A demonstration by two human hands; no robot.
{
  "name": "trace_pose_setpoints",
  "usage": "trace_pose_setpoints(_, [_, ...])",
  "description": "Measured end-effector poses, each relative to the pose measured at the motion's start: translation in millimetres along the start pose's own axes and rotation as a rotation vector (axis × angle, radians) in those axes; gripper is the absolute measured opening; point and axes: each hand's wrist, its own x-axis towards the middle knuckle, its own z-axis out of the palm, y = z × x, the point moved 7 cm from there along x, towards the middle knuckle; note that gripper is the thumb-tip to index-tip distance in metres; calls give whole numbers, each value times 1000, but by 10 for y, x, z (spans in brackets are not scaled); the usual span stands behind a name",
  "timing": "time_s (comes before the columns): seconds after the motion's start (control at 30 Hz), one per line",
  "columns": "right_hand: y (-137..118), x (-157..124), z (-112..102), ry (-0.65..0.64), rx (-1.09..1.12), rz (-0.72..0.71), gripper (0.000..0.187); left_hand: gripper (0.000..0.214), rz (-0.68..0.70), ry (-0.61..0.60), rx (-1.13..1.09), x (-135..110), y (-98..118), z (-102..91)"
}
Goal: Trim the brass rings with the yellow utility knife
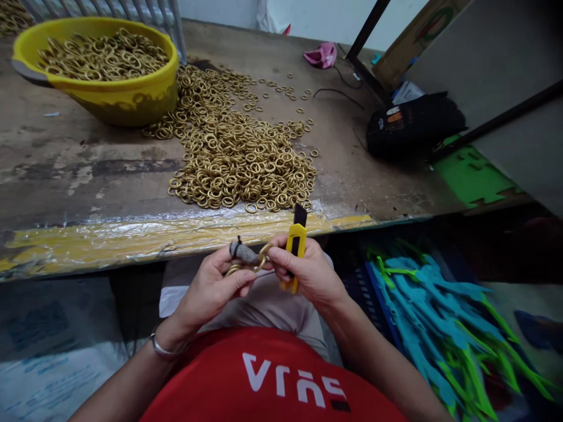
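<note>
My left hand (215,281) is closed around a few brass-coloured rings (235,268), and a grey cloth wrap with a black tie (243,253) covers one of its fingers. In my right hand (308,272) is a yellow utility knife (296,240), its dark blade pointing up and away from me. The right fingertips also pinch a ring (264,253) between the two hands. Both hands are above my lap, just off the table's near edge. Beyond them lies a large heap of similar rings (246,158).
A yellow tub (132,97) full of rings stands at the back left of the wooden table (109,193). A black pouch (413,126), a pink cloth (322,55) and a green foam mat (475,176) lie right. Blue and green strips (435,316) fill a crate below.
</note>
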Motion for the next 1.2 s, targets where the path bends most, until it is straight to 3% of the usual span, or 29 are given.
trace_pose_setpoints(0.17, [-223,-64,-27,56,-340,-206,12,16,10,197,5,-5,7,-216])
trace_pose_setpoints(0.33, [-208,-58,49,24,-324,-215,8,23,-116,-7,-76,27,-14,5])
trace_pose_setpoints(0.5, [-155,-64,83,-2,-327,-227,13,26,-168,-47,-197,39,-72,118])
trace_pose_setpoints(0.73, [-354,-255,130,37,-910,-549,16,30,-147,-48,-271,32,-80,127])
trace_pose_setpoints(0.93, [-260,-294,116,78,-1417,-433,30,28,-70,64,-105,19,-49,46])
trace_pose_setpoints(1.2, [-151,-148,119,83,-1614,-330,21,24,4,115,69,46,-56,-38])
